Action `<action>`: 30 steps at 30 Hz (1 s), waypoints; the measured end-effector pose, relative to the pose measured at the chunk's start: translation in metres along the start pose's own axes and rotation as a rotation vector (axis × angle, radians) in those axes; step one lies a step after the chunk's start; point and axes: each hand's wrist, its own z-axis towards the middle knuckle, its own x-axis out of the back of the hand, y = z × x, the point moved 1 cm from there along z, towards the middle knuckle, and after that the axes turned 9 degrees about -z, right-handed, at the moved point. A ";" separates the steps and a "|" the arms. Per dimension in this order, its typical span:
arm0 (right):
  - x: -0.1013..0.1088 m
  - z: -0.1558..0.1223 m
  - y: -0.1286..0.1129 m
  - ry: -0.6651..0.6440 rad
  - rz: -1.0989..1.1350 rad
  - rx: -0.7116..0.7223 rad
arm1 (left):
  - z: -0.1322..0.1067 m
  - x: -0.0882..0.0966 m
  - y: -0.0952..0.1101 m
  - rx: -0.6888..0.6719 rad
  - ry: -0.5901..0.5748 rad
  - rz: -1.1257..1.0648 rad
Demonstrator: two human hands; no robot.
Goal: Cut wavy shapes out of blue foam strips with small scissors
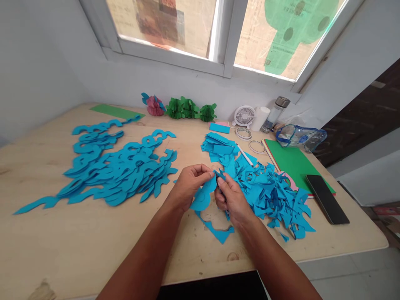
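Window-side setup here: a pale wooden desk [46, 208] sits under a window [225, 37] with printed paper stuck over the glass. Off to the left there's a big heap of wavy blue paper strips [115, 175], and on the right a messy pile of jagged blue scraps [268, 196], with a stack of blue rectangles [217, 146] just far of it. The piece that matters is a cut blue paper piece [203, 199], held up just above the desk between the two hands, right by the scrap pile. Both hands are closed up and close together: the left hand [190, 185] pinches the piece between thumb and curled fingers, and the right hand [231, 196] is curled in tight against it. Something dark shows in the right hand's grip, but I can't tell what it is. A loose blue offcut [215, 231] lies on the desk just below. Going by looks, this paper is feather-light and floppy, with thin points that could crease or tear easily, so I'd hold it by the wider body, not the tips.
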 end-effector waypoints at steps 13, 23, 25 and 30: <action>0.001 0.000 0.000 -0.005 0.003 0.002 | -0.001 0.001 0.003 -0.007 -0.039 0.053; 0.001 0.001 0.001 -0.019 0.003 0.008 | 0.000 0.001 0.005 0.010 -0.070 0.066; 0.000 0.001 0.001 -0.022 0.006 0.007 | -0.001 0.001 0.005 0.009 -0.069 0.070; 0.000 0.001 0.001 -0.010 0.006 0.014 | 0.000 0.002 0.005 0.006 -0.075 0.064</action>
